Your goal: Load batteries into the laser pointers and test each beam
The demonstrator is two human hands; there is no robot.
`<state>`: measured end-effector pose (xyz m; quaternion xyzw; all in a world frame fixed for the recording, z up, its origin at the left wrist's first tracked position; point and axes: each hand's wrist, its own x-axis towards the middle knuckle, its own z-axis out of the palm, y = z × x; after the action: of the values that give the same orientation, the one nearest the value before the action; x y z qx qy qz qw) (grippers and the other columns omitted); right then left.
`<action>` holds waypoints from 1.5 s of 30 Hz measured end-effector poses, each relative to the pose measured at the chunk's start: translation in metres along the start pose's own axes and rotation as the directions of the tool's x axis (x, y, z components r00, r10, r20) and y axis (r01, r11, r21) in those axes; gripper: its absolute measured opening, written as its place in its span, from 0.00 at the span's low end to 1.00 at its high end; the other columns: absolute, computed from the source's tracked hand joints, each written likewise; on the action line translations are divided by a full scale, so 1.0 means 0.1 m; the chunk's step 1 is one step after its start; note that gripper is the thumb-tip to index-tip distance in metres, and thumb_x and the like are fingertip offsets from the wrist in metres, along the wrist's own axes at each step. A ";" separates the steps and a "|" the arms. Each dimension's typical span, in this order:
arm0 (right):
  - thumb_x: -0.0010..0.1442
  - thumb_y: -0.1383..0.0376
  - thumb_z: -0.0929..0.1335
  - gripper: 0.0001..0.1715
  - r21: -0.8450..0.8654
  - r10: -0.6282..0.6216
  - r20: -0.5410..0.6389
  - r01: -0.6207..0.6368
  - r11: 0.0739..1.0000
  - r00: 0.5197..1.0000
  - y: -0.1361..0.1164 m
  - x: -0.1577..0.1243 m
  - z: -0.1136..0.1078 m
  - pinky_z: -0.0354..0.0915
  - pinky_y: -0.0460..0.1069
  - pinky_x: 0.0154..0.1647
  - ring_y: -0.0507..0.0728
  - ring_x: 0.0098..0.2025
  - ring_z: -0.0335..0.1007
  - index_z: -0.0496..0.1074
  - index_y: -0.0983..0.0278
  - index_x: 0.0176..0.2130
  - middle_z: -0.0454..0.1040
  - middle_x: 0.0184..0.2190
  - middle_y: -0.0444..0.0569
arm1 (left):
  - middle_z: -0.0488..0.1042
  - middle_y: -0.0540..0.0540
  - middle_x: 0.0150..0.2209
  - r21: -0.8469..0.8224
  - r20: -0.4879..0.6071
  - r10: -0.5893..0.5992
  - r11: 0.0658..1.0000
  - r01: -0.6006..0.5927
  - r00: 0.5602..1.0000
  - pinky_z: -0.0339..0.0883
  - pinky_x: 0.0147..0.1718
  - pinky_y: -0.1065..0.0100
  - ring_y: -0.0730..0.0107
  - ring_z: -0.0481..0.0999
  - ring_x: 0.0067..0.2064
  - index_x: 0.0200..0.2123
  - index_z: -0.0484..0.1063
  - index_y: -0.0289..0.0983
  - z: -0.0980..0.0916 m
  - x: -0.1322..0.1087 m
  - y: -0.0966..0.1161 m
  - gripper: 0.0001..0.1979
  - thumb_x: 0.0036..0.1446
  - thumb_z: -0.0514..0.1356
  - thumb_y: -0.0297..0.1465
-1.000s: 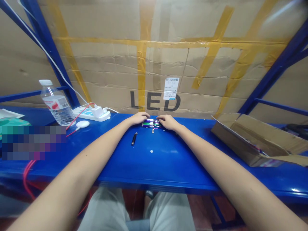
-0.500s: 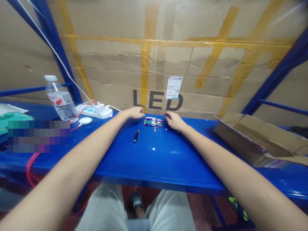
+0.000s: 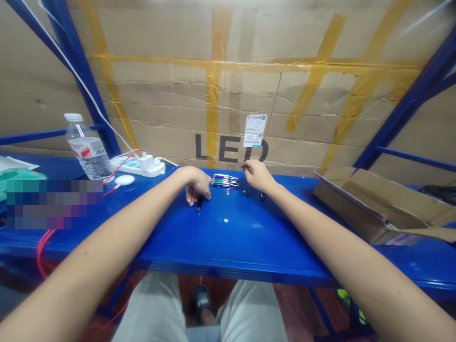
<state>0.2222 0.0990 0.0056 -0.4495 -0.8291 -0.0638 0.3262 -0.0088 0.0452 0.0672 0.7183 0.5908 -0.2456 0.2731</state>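
Observation:
My left hand (image 3: pixel 198 184) reaches down over a small black penlight-like cylinder (image 3: pixel 198 206) on the blue table, thumb on one side and fingers on the other. The hand covers its far end. To the right of that hand lies a row of slim purple, green and silver cylinders (image 3: pixel 223 181) with thin straps at their right ends. Small round silvery pieces (image 3: pixel 227 192) sit just in front of the row. My right hand (image 3: pixel 257 175) is beyond the row's right end, fingers curled and closed; what they hold, if anything, is hidden. Below its wrist shows a small black object (image 3: pixel 263 196).
An open cardboard box (image 3: pixel 370 209) stands at the right. On the left are a water bottle (image 3: pixel 89 149), a white power strip (image 3: pixel 131 166), a white disc (image 3: pixel 124 180) and red cable (image 3: pixel 44 251). A large cardboard wall (image 3: pixel 160 104) backs the table (image 3: pixel 228 247).
My left hand has come from the back edge toward me, down onto the black cylinder. My right hand stays almost in place, and the view has shifted slightly.

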 end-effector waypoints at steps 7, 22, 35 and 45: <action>0.59 0.75 0.61 0.16 0.009 -0.078 0.014 0.077 0.997 0.997 -0.15 -0.05 -0.15 0.64 0.54 0.49 0.61 0.44 0.71 0.76 0.66 0.39 0.79 0.39 0.55 | 0.78 0.38 0.24 0.109 -0.100 0.128 0.987 -0.117 0.987 0.74 0.28 0.63 0.61 0.77 0.24 0.34 0.75 0.29 0.11 0.04 0.17 0.09 0.54 0.55 0.25; 0.60 0.63 0.65 0.12 0.071 0.090 0.324 -0.119 0.990 0.942 -0.75 -0.34 -0.34 0.52 0.48 0.26 0.53 0.26 0.63 0.70 0.64 0.26 0.75 0.26 0.49 | 0.77 0.42 0.23 0.113 -0.418 0.224 0.974 -0.195 0.880 0.67 0.28 0.66 0.62 0.75 0.24 0.29 0.71 0.35 0.10 0.08 0.23 0.06 0.50 0.55 0.29; 0.58 0.62 0.68 0.13 0.012 0.144 0.611 -0.190 0.982 0.779 -0.80 -0.32 -0.55 0.57 0.48 0.23 0.53 0.24 0.66 0.67 0.63 0.24 0.73 0.23 0.49 | 0.77 0.41 0.29 0.131 -0.219 0.249 0.966 -0.225 0.943 0.64 0.26 0.67 0.65 0.74 0.24 0.37 0.73 0.33 0.02 0.07 0.06 0.13 0.57 0.56 0.36; 0.51 0.68 0.67 0.04 0.361 0.193 0.527 -0.423 0.831 0.828 -0.31 -0.31 -0.42 0.58 0.44 0.15 0.51 0.20 0.67 0.70 0.65 0.32 0.76 0.25 0.49 | 0.80 0.41 0.41 0.371 -0.562 0.591 0.805 -0.462 0.579 0.64 0.40 0.69 0.63 0.76 0.41 0.42 0.79 0.38 0.14 0.36 0.13 0.14 0.57 0.55 0.26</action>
<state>0.2295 0.0422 0.0253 -0.4916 -0.7870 0.3013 0.2194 0.0102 0.0596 0.0340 0.9218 0.3806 0.0606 0.0421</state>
